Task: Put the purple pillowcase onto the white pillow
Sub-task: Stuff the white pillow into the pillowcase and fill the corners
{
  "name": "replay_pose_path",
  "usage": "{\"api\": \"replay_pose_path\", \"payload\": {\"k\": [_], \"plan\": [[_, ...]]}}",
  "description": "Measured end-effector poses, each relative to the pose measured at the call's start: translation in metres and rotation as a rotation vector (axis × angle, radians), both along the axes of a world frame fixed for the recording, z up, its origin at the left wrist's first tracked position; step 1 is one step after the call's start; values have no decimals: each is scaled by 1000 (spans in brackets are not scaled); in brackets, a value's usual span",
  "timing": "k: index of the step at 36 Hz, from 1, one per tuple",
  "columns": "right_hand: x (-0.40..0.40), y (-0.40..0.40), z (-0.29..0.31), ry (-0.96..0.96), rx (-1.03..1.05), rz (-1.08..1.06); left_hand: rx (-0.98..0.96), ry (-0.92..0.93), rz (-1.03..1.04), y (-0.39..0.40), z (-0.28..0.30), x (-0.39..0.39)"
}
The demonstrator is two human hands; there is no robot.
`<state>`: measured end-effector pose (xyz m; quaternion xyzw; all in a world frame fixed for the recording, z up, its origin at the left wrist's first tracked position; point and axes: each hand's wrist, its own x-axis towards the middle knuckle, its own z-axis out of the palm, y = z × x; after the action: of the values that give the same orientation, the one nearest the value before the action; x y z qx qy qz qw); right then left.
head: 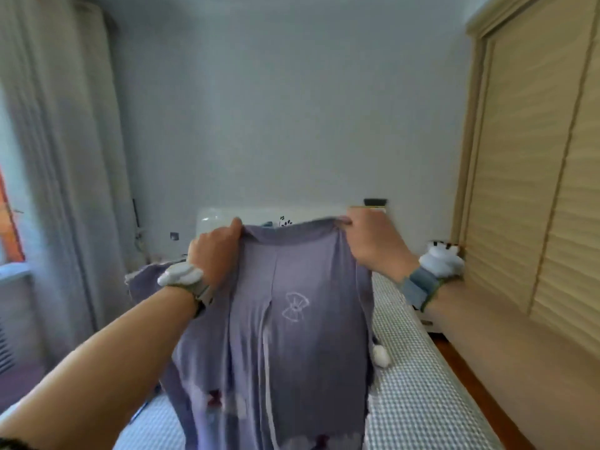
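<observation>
- The purple pillowcase point(285, 323) is hanging lengthwise toward 6 o'clock over the checked bed point(418, 368).
- The left hand point(216, 248) is clamping its 11 o'clock corner, the right hand point(370, 241) its 1 o'clock corner, both equally near.
- The white pillow is staying hidden; I cannot tell where.

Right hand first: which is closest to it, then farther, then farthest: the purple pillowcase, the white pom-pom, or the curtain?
From the right hand:
1. Purple pillowcase: held in that hand, at its top edge.
2. White pom-pom: below the hand, on the checked bedcover.
3. Curtain: far across the room, on the left side.
</observation>
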<state>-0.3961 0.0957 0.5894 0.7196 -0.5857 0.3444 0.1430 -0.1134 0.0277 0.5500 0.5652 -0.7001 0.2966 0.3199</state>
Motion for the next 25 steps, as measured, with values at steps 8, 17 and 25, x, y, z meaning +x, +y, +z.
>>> {"api": "replay_pose_path", "payload": {"k": [8, 17, 25], "plan": [[62, -4, -93, 88, 369, 34, 31, 108, -148, -28, -21, 17], [84, -8, -127, -1037, 772, 342, 191, 144, -11, -90, -76, 2], [-61, -10, -240, -1697, 642, -58, 827, 321, -634, -86, -218, -158]]}}
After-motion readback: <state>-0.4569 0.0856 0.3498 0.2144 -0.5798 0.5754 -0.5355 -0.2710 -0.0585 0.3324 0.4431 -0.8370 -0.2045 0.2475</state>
